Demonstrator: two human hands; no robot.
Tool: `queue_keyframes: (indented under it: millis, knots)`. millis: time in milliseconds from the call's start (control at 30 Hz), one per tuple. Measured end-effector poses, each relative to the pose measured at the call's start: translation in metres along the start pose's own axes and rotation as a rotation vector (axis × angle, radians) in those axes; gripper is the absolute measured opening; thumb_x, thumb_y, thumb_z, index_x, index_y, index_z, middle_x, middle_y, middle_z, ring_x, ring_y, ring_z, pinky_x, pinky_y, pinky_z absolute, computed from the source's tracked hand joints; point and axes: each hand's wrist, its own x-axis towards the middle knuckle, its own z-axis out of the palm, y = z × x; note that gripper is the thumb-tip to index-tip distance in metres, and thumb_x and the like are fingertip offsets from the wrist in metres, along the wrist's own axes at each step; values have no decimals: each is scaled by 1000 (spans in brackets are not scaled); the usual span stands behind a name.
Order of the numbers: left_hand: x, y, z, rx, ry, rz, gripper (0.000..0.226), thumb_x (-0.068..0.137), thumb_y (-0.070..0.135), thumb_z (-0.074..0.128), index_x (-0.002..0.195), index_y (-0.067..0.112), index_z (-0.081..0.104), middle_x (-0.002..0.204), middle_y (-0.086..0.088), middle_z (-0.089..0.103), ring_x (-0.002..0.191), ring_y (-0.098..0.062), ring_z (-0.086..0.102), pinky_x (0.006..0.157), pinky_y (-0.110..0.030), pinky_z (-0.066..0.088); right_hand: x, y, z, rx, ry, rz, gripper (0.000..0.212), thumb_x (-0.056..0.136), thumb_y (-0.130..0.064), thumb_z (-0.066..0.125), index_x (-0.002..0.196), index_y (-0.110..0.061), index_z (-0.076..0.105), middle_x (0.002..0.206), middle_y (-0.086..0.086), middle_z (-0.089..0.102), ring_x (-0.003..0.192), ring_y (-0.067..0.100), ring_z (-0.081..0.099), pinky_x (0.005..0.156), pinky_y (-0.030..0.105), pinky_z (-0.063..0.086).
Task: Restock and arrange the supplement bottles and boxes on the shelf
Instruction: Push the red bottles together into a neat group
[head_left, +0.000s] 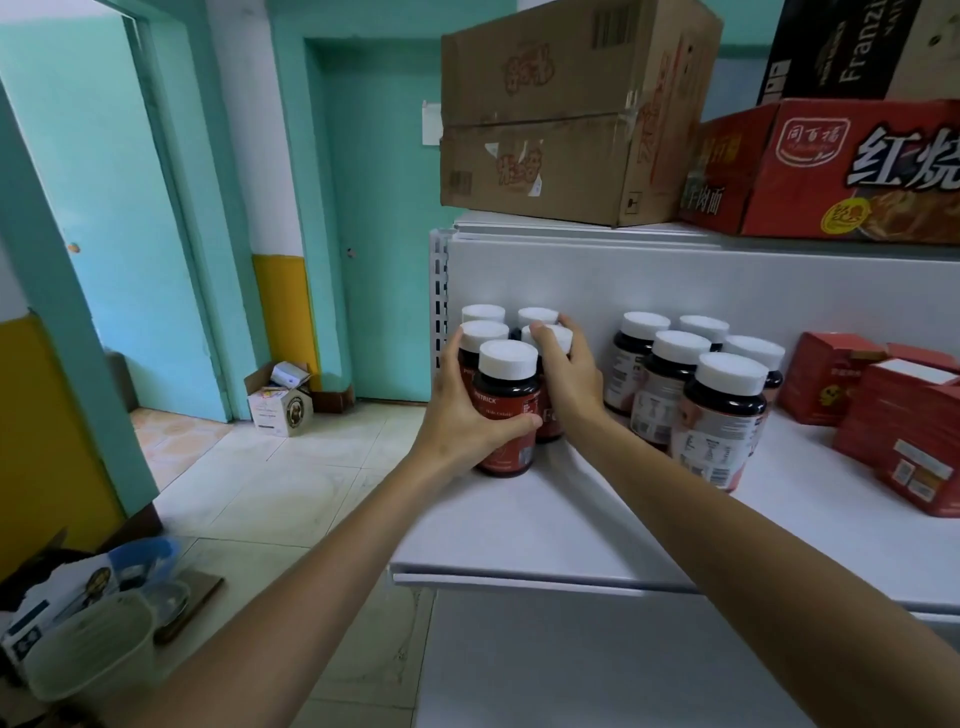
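Head view: at the left end of the white metal shelf (519, 525) stands a tight cluster of five dark plastic bottles (483, 332) with red labels and white ribbed screw caps, all upright and touching one another. The left hand (462, 410) grips the front bottle (506, 364) of that cluster. Its fingers curl round the bottle's left side and the thumb lies across the label. The right hand (569, 382) holds the cluster's right flank, fingers curled over the cap and shoulder of the second-row bottle (553, 422) just behind the front one.

Near on the right, clear of both hands, is a second group of dark white-capped bottles with pale labels (691, 395). Beyond it lie stacked red cardboard boxes (898, 447). A brown cardboard carton (561, 114) and a red printed noodle carton (831, 166) sit on the board above.

The bottles look rigid and fairly light, with glossy labels that may slip under a loose grip. Being tall for their base, they would probably tip if pushed at the cap. The safer hold seems to be round the body at label height, and for sliding the whole cluster, low on its flanks. The boxes look like thin card that dents at the corners, so they are best taken by opposite flat faces.
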Motion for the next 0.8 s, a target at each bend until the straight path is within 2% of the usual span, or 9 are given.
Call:
queue_keyframes:
  millis: [100,200,267,333,400,467,533,667,800]
  knots:
    - [1,-2,-6,-59,-32,9,121,45,40,82,139,42,6,144,7,33,127,-8,40,102,-25,36,1,-1,4,-1,3,1,53,90,-45,52,139,-31,40,129,0,56,118,18,51,100,36,41]
    - [-1,-2,-16,-54,-124,-5,126,37,56,80,133,52,0,143,15,28,132,-6,33,111,-35,32,2,1,4,3,-10,-7,54,91,-49,49,140,-31,37,133,-1,53,121,18,49,100,34,39]
    - [-4,-4,-24,-42,-153,-26,136,29,68,77,138,48,-2,143,17,24,133,-3,25,113,-32,24,3,1,0,10,-47,12,63,89,-60,43,144,-30,33,142,-2,46,129,18,43,105,35,33]
    - [-9,-4,-33,11,-88,-53,145,24,78,71,145,38,2,151,7,19,137,-9,20,112,-32,20,3,-1,-7,47,-58,38,76,82,-70,41,145,-28,34,148,-3,40,134,17,38,112,42,28]
    - [-17,-1,-36,104,25,-33,132,32,74,70,144,34,13,147,0,24,136,-18,26,111,-40,28,1,-1,-18,60,-40,33,67,85,-56,49,143,-24,39,146,-2,42,131,16,41,111,46,32]
    - [-24,4,-31,179,64,13,118,37,70,71,137,31,22,132,3,34,125,-18,37,104,-38,37,-4,1,-25,20,-68,18,68,77,-43,59,140,-21,43,137,0,50,122,15,47,106,42,38]
    - [-29,8,-22,203,49,44,105,45,60,79,131,27,27,125,6,39,118,-16,44,99,-35,41,-10,3,-25,-17,-105,18,71,67,-40,64,133,-19,50,129,1,57,114,15,56,101,43,45]
    - [-29,5,-21,168,67,33,75,63,31,84,123,19,39,118,6,50,110,-12,50,89,-26,42,-15,6,-26,-90,-101,-36,43,77,-28,75,116,-24,59,106,-7,62,99,10,62,95,44,51]
    - [-28,1,-37,137,-22,34,69,71,22,80,130,16,43,109,12,50,102,-7,51,82,-17,41,-19,2,-27,-135,-131,-42,39,70,-41,70,107,-35,60,107,-4,65,104,15,62,96,47,49]
